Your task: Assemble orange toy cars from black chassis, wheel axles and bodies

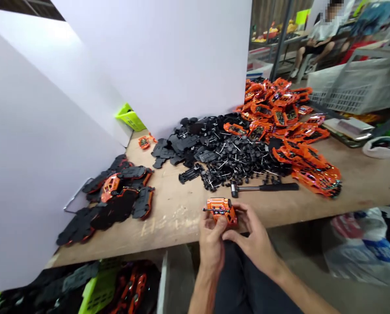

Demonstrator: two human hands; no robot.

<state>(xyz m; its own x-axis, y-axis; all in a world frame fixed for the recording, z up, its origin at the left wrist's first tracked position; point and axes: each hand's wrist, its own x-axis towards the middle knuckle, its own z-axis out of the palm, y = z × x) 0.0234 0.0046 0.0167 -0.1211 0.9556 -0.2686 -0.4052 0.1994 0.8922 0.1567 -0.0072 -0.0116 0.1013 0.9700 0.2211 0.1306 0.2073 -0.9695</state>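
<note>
left hand point(211, 244) and right hand point(255, 244) closed around a small orange toy car body point(221, 211), firm hold from both sides, thin axle sticking out across it. risk: a slip from the fingertips, then a drop past the plywood bench's front edge point(123, 255) onto the dark trousers point(240, 279). black-handled hammer point(266, 187) just ahead of the hands; loose black wheels and axles point(237, 161) beyond, easy to knock. open bench room to the left, up to the stacked black-and-orange car parts point(116, 205).
</note>
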